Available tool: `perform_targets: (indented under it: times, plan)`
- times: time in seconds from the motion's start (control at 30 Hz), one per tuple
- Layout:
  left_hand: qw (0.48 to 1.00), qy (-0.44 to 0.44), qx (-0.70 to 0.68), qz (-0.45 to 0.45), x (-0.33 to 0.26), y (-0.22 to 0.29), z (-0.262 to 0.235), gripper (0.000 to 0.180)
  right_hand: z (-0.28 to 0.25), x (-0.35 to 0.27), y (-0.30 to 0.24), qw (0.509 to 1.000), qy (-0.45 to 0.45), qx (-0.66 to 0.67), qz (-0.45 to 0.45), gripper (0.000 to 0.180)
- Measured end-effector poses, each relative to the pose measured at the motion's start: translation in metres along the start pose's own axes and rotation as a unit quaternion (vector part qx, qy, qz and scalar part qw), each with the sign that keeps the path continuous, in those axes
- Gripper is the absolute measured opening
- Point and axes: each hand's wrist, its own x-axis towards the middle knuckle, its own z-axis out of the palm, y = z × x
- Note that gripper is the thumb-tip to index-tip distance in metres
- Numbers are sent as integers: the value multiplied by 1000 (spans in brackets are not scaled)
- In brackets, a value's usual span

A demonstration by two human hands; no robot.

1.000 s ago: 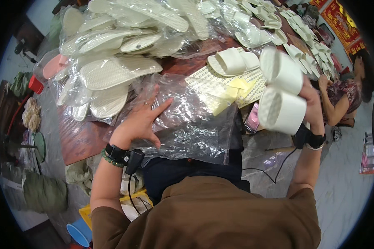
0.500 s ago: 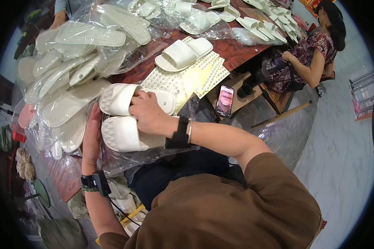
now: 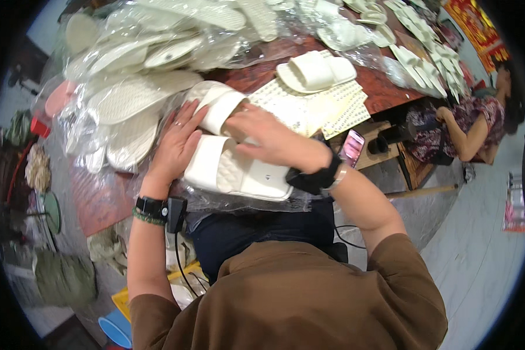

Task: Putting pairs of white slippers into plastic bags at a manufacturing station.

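Two white slide slippers with quilted insoles lie side by side before me on clear plastic. My left hand (image 3: 177, 146) is open, its fingers laid along the toe ends and touching the straps. My right hand (image 3: 263, 133) has its fingers bent around the strap's back edge on the far slipper (image 3: 217, 108); the fingertips are partly hidden inside it. The near slipper (image 3: 207, 169) sits below that hand, its heel showing a small dark mark. Beyond them, sheets of small stickers (image 3: 347, 106) lie under another pair of white slippers (image 3: 315, 70).
Bagged white slippers (image 3: 122, 96) are heaped at the left and far side of the red-brown table (image 3: 391, 87). More slippers (image 3: 417, 70) stand at far right. A lit phone (image 3: 352, 147) rests beside a wooden stool (image 3: 379, 151). Another person (image 3: 466, 131) sits at right.
The view has shifted, so the table sits higher and farther right. My left hand has come over the toe ends onto the straps. My right hand has drawn back from under the far strap.
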Motion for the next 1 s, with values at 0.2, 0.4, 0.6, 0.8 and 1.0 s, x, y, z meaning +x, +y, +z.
perform_targets:
  times: [0.2,0.4,0.6,0.8,1.0]
  plan:
    - [1000,15,-2,3,0,1,-1,49,-70,-42,-25,984,64,35,164,20]
    - [1000,15,-3,5,2,0,0,49,-48,-83,-52,977,-30,12,210,18]
    - [1000,11,2,3,1,-1,1,50,-37,-86,-46,980,-27,18,197,23]
    - [1000,13,9,5,1,0,1,50,-51,-57,-19,977,47,31,207,17]
    - [1000,15,-1,9,3,3,-2,50,-36,-51,0,982,25,4,188,14]
